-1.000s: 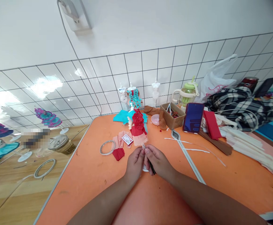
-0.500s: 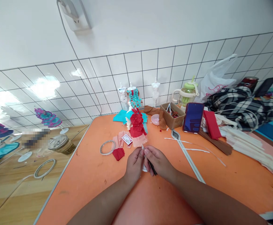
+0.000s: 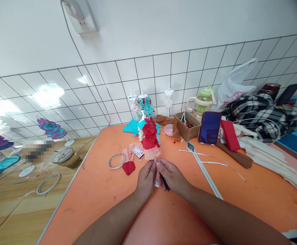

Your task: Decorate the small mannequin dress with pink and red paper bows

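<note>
A small dress form in the middle wears a paper dress (image 3: 150, 131) of red pleated rosettes over a pale pink scalloped hem. Just below that hem my two hands meet. My right hand (image 3: 172, 173) is closed around a slim black tool (image 3: 165, 181) with a pale metal tip pointing up at the hem; its exact kind is unclear. Close against that tip, my left hand (image 3: 147, 173) is closed with thumb and finger pinched together, and what they hold is hidden. Part of a white round base (image 3: 157, 184) shows beneath my hands.
To the left lie a tape roll (image 3: 117, 160), a small card (image 3: 138, 151) and a red paper piece (image 3: 128, 167). A cardboard box (image 3: 189, 131), a phone (image 3: 209, 128) and white strips (image 3: 213, 163) are to the right. Other dress forms (image 3: 169, 98) stand behind.
The dress has shifted very slightly, and the metal tip between my fingers has tilted a little. Both hands stay almost where they were.
</note>
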Demonstrator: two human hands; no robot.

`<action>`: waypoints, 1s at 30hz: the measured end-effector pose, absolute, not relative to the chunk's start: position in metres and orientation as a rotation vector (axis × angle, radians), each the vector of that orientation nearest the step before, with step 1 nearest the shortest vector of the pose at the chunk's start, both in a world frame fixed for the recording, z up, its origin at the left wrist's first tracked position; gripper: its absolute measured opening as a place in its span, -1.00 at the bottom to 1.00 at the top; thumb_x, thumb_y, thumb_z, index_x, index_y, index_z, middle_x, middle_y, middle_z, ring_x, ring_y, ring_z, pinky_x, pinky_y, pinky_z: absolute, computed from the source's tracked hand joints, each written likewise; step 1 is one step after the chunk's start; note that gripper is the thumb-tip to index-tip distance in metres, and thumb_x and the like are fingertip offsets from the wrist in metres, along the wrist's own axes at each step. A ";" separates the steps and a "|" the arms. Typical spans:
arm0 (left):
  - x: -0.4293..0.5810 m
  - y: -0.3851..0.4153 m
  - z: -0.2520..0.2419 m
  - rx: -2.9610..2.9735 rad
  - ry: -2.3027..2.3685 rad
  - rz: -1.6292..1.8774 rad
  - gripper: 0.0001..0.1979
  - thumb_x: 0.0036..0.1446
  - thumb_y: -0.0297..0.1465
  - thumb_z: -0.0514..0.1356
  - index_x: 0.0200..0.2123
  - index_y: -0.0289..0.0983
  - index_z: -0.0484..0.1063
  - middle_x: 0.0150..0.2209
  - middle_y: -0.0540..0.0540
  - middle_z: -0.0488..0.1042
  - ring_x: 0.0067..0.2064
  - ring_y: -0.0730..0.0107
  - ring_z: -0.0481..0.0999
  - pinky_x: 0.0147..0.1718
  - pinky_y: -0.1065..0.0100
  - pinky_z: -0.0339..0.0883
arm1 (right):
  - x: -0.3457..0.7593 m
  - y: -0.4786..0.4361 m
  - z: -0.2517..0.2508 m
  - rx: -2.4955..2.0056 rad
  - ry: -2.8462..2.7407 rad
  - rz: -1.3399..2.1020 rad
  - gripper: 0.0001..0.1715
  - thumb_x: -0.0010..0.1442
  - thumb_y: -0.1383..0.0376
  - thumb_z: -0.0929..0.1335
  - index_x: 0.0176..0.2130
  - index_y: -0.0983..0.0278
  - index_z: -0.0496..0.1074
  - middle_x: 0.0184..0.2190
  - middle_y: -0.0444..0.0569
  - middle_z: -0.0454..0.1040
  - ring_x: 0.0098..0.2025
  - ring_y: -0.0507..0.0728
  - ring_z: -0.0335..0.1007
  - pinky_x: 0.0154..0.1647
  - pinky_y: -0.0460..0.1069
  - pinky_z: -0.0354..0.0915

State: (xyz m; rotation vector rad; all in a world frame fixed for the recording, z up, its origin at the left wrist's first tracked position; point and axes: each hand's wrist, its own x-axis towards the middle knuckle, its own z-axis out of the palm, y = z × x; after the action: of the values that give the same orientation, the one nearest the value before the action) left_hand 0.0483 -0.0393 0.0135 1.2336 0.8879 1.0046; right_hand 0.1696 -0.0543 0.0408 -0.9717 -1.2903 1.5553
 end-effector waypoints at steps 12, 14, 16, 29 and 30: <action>0.046 -0.037 0.014 1.358 0.998 1.043 -0.67 0.17 -0.12 0.03 -0.34 -0.27 0.37 -0.69 0.05 0.36 -0.56 0.39 0.43 -0.54 0.42 0.28 | 0.171 -0.053 0.040 -0.983 -1.288 1.531 -0.59 0.24 -0.02 0.13 -0.38 0.25 0.17 -0.71 -0.28 0.28 -0.78 -0.09 0.09 -0.77 -0.19 0.02; 0.046 -0.037 0.014 1.372 1.009 1.046 -0.65 0.16 -0.10 0.04 -0.35 -0.27 0.38 -0.67 0.04 0.38 -0.54 0.38 0.44 -0.53 0.41 0.29 | 0.171 -0.054 0.041 -0.986 -1.291 1.525 -0.59 0.24 -0.02 0.13 -0.38 0.25 0.18 -0.72 -0.28 0.27 -0.77 -0.09 0.08 -0.76 -0.19 0.02; 0.046 -0.037 0.014 1.383 1.020 1.052 -0.65 0.14 -0.09 0.06 -0.36 -0.27 0.39 -0.64 0.02 0.41 -0.52 0.37 0.45 -0.52 0.40 0.29 | 0.171 -0.054 0.041 -0.982 -1.291 1.522 -0.60 0.24 -0.01 0.13 -0.38 0.25 0.18 -0.72 -0.28 0.26 -0.77 -0.09 0.07 -0.76 -0.19 0.02; 0.044 -0.035 0.011 1.408 1.086 1.037 -0.62 0.12 -0.07 0.05 -0.36 -0.28 0.39 -0.61 0.01 0.39 -0.49 0.36 0.43 -0.55 0.43 0.26 | 0.171 -0.053 0.036 -0.985 -1.310 1.509 -0.63 0.25 0.02 0.14 -0.38 0.24 0.17 -0.73 -0.29 0.25 -0.77 -0.09 0.07 -0.75 -0.19 0.02; 0.044 -0.034 0.011 1.410 1.093 1.040 -0.63 0.12 -0.07 0.05 -0.37 -0.28 0.39 -0.61 0.01 0.39 -0.49 0.36 0.43 -0.54 0.43 0.26 | 0.171 -0.053 0.036 -0.987 -1.315 1.509 -0.63 0.25 0.02 0.14 -0.38 0.24 0.17 -0.74 -0.30 0.24 -0.77 -0.09 0.07 -0.75 -0.19 0.01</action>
State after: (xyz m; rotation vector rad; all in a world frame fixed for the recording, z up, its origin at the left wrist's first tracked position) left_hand 0.0440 -0.0344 0.0107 1.4098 1.0933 1.0396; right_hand 0.1711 -0.0528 0.0361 -0.9870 -1.3149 1.5089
